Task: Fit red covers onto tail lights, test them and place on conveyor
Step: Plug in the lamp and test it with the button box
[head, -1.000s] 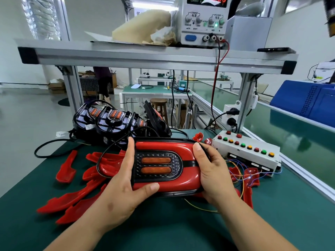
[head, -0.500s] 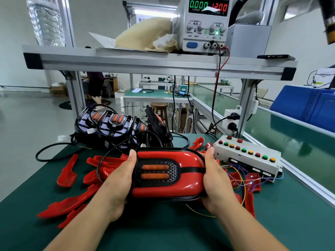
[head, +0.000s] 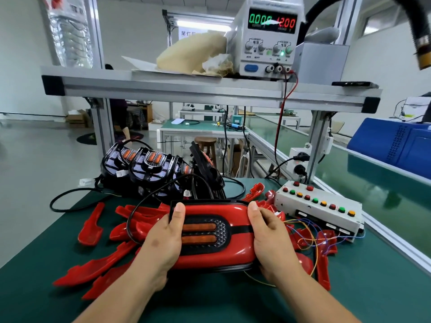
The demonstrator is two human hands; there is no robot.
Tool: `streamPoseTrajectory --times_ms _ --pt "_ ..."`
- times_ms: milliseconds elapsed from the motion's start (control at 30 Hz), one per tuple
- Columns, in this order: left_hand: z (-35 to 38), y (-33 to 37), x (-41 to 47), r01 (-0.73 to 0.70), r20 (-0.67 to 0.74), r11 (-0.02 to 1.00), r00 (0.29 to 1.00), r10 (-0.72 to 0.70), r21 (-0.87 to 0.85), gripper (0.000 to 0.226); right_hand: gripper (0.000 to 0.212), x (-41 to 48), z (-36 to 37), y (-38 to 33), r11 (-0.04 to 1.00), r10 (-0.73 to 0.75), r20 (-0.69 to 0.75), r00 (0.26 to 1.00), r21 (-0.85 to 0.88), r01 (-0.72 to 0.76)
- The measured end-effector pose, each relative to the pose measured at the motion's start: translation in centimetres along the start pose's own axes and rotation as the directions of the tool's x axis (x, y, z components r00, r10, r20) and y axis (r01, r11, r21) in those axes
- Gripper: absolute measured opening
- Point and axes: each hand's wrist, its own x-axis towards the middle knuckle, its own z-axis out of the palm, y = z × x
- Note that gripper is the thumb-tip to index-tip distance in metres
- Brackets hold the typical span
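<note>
Plastic tail light looked light, rigid and slick; left hand and right hand gripped its opposite ends.

Green mat lies bare in front; red covers, stacked tail lights and button box crowd behind.

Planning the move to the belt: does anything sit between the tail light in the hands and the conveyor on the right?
Yes. The button box with its loose wires and a few red covers lie on the table between the tail light and the conveyor; lifting over them looks needed.
</note>
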Motion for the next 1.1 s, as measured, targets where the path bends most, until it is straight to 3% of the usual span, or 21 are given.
streamPoseTrajectory --times_ms 133,233,333,433,533,600,700,767,867,1000,1100 --pt "-0.2 -0.1 -0.2 0.157 0.093 0.959 0.986 -0.138 -0.235 0.066 0.054 0.4 -0.3 -0.6 0.998 0.044 -0.100 0.994 -0.047 -0.049" --pt "0.1 -0.8 -0.2 0.186 0.070 0.937 0.982 -0.173 -0.296 0.060 0.066 0.5 -0.6 -0.8 0.981 0.038 -0.117 0.992 -0.183 -0.059" --pt "0.0 -1.0 -0.1 0.200 0.057 0.932 0.980 -0.192 -0.301 0.057 0.072 0.9 -1.6 -1.2 0.848 -0.097 -0.120 0.988 -0.529 0.019" --pt "-0.5 -1.1 0.1 0.222 0.048 0.926 0.975 -0.218 -0.306 0.056 0.044 2.9 -4.3 -2.6 0.785 -0.273 -0.218 0.937 -0.614 0.086" --pt "-0.7 -1.2 0.4 0.251 0.061 0.913 0.968 -0.245 -0.322 0.054 0.021 5.9 -7.9 -3.9 0.628 -0.322 -0.254 0.912 -0.778 0.006" --pt "-0.6 -1.2 0.4 0.261 0.052 0.906 0.965 -0.258 -0.335 0.051 0.021 7.7 -10.0 -3.9 0.456 -0.294 -0.216 0.931 -0.888 -0.062" --pt "-0.7 -1.5 0.9 0.249 0.047 0.907 0.968 -0.248 -0.340 0.046 0.003 9.9 -11.3 -3.3 0.169 -0.202 -0.113 0.973 -0.982 -0.079" --pt "-0.9 -1.7 1.0 0.236 0.058 0.912 0.971 -0.231 -0.334 0.047 0.012 11.1 -11.5 -3.0 0.068 -0.098 -0.070 0.993 -0.996 -0.063" --pt "-1.0 -2.0 1.2 0.222 0.059 0.924 0.975 -0.215 -0.312 0.050 0.025 12.9 -11.6 -2.4 -0.008 0.004 -0.007 1.000 -1.000 -0.007" --pt "-1.2 -2.3 1.3 0.194 0.039 0.944 0.981 -0.190 -0.266 0.054 0.059 14.1 -11.4 -1.3 -0.073 0.059 0.047 0.997 -0.996 0.052" --pt "-1.3 -2.5 1.4 0.040 0.027 0.997 0.999 -0.038 -0.066 0.083 0.066 14.2 -11.2 -1.0 -0.108 0.042 0.041 0.998 -0.993 0.045"
